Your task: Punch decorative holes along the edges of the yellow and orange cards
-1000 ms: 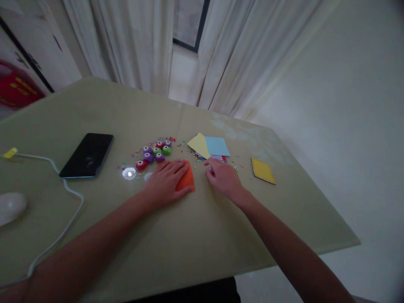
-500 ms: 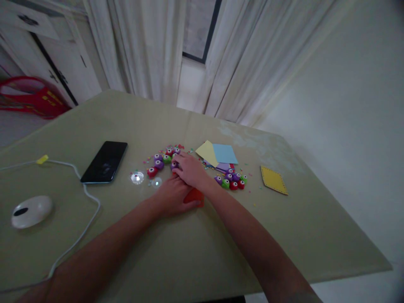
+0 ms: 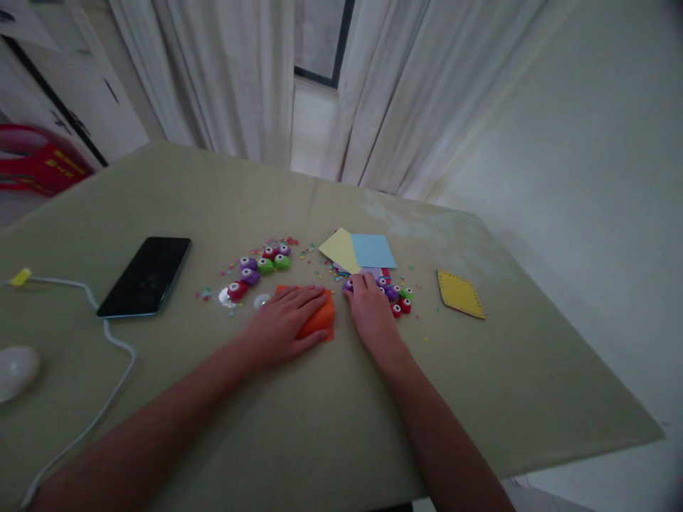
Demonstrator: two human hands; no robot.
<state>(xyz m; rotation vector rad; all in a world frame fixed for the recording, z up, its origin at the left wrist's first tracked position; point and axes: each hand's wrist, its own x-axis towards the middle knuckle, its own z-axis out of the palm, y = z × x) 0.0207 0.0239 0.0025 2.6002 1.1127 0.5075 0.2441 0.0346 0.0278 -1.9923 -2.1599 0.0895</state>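
Note:
My left hand lies flat, fingers stretched out, on a soft-looking orange square, covering much of it. To its right, my right hand has its fingers bent down around a small purple eyeball bead, which shows at the thumb side. That hand rests at the edge of a cluster of purple, green and red eyeball beads and hides part of it. Beyond my left hand, a curved group of similar beads includes a green one and a red one.
Yellow paper and blue paper lie behind the right cluster, amid tiny coloured bits. A yellow stitched square is at right. At left are a black phone, a white cable and a white mouse-like object.
My right hand has moved right from the left bead group to the right cluster, bringing a purple eyeball bead along. My left hand stays on the orange square. The view has shifted slightly.

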